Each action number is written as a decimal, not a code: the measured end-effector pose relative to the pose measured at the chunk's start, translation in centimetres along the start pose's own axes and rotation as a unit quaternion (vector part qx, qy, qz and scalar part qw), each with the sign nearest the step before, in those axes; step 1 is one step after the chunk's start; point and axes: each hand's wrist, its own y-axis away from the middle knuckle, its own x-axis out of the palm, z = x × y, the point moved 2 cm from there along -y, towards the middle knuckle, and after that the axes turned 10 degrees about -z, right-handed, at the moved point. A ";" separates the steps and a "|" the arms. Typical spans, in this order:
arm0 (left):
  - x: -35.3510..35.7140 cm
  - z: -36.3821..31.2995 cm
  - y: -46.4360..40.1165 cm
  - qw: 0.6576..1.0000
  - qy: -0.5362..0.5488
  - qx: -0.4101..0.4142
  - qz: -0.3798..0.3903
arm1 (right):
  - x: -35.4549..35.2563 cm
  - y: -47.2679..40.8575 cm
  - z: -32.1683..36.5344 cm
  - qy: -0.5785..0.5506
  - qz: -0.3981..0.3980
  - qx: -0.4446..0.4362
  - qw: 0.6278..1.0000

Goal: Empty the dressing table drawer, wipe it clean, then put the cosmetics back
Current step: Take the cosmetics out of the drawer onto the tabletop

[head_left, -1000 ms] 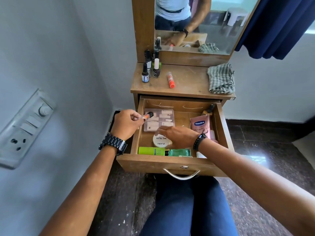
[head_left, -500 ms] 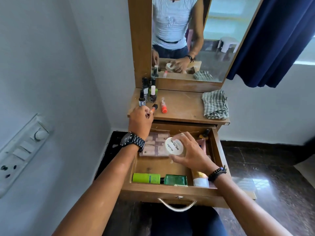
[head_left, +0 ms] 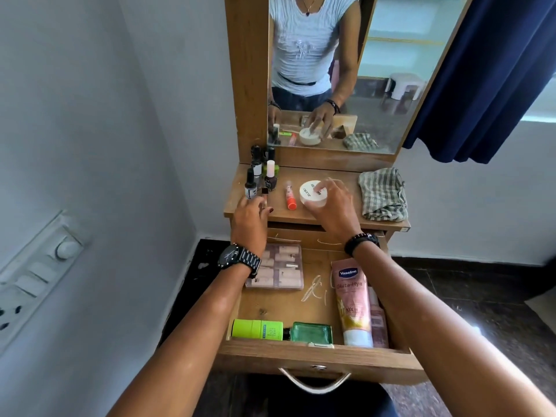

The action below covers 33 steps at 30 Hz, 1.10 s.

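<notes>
The wooden drawer [head_left: 316, 356] is pulled open below the dressing table top [head_left: 337, 219]. Inside it lie a clear box of nail tips [head_left: 282, 270], a pink Vaseline tube [head_left: 352, 302], a lime green tube [head_left: 258, 328] and a green glass bottle [head_left: 311, 332]. My right hand [head_left: 335, 207] grips a white round jar [head_left: 311, 192] that rests on the table top. My left hand [head_left: 251, 224] holds a small tube with a dark cap [head_left: 264, 194] upright at the table top's left front, beside a cluster of nail polish bottles [head_left: 260, 174].
An orange tube [head_left: 290, 196] lies between my hands on the table top. A checked cloth [head_left: 382, 194] sits bunched at the right end. The mirror [head_left: 346, 70] rises behind, a blue curtain [head_left: 487, 79] hangs to the right, and a switch panel [head_left: 36, 275] is on the left wall.
Both hands rose out of the drawer to the table top. The right hand carried the white jar up and set it down; the left hand brought the dark-capped tube next to the nail polishes.
</notes>
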 end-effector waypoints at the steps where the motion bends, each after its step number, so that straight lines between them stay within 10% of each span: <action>1: -0.2 0.2 0.2 1.000 0.000 0.001 -0.004 | 0.5 -0.1 0.0 0.002 0.007 0.007 1.000; 16: -1.6 3.7 4.2 0.980 -0.102 0.061 0.158 | 0.6 5.7 -0.1 -0.100 -0.032 -0.074 0.992; 24: -1.7 4.1 6.5 0.945 -0.215 0.098 0.226 | 3.2 9.8 -4.3 0.029 0.242 -0.092 0.966; 33: -2.2 5.0 5.7 0.929 -0.194 0.066 0.308 | 4.5 10.5 -4.9 0.064 0.281 -0.031 0.957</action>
